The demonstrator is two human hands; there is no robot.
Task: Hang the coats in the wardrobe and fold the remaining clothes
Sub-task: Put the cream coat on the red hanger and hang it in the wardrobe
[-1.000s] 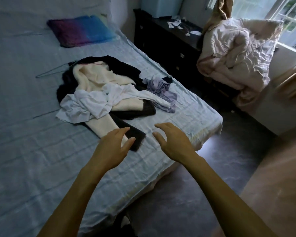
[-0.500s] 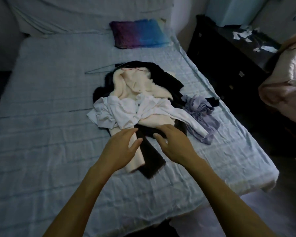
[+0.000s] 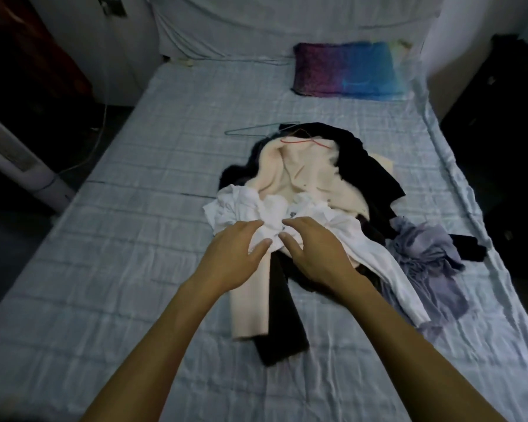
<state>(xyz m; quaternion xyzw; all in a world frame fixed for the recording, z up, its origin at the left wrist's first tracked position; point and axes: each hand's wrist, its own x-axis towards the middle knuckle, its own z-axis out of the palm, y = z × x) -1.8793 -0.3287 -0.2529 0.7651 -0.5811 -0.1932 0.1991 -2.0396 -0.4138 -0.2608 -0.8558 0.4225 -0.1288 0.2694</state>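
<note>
A big bed (image 3: 119, 269) filled most of the room; its pale blue sheet had a check of lines and many small creases. A pillow (image 3: 348, 71) in purple and blue lay at the far end by the wall (image 3: 287, 22); more pale cloth hung on that wall. On the left stood a white tower (image 3: 22, 166) on the dark floor, with a thin cord (image 3: 104, 117) near it; on the right stood a dark dresser (image 3: 500, 117).

The clothes lay in a heap in the middle of the bed. A black coat (image 3: 372, 172) was at the bottom; a cream coat (image 3: 305, 172) lay on it, with one sleeve of each running toward the near edge. A white shirt (image 3: 244, 205) was bunched on top of the cream coat; its long sleeve ran off to the right. A purple cloth (image 3: 424, 257) lay crumpled just beside the heap on the right. A wire hanger (image 3: 256, 129) lay flat on the sheet by the black coat; a red hanger (image 3: 305, 141) poked out at the cream collar.

The left hand (image 3: 235, 257) and right hand (image 3: 314, 251) were side by side at the white shirt; the fingers lay loose and almost straight, close together, with the thumbs held apart; neither hand pinched anything; I cannot tell how hard they pressed.
</note>
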